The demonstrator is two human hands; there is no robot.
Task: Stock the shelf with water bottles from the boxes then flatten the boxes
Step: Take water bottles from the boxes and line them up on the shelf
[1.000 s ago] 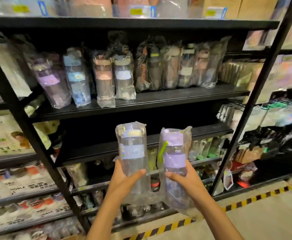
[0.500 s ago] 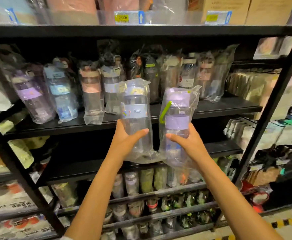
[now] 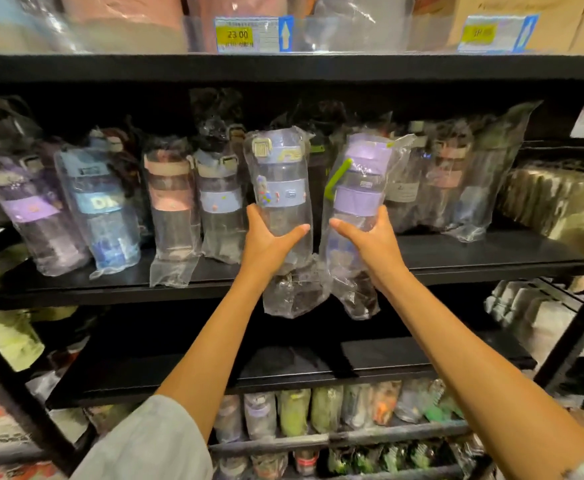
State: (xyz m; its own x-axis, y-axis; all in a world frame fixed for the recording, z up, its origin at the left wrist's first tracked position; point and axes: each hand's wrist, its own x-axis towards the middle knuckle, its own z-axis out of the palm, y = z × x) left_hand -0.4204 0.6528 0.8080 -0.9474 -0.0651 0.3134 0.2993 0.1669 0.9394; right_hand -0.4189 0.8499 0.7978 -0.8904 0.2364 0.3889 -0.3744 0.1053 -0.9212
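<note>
two bagged bottles [image 3: 278, 188] upright (purple-banded), above black shelf [image 3: 474, 261]

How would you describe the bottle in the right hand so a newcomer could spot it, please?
Find the black shelf lined with bagged water bottles. In front of its middle, two hands each hold up a bottle; the right hand grips the purple-lidded bottle. Only it has a bright green carry loop.

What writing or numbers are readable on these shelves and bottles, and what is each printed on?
"23 00": yellow price tag on the top shelf edge.
"D", then a cut-off letter: blue band of a wrapped bottle on the middle shelf.
Second yellow tag, to the right: blurred, unreadable.
Small marks on the two held bottles, left and right: too small to read.
</note>
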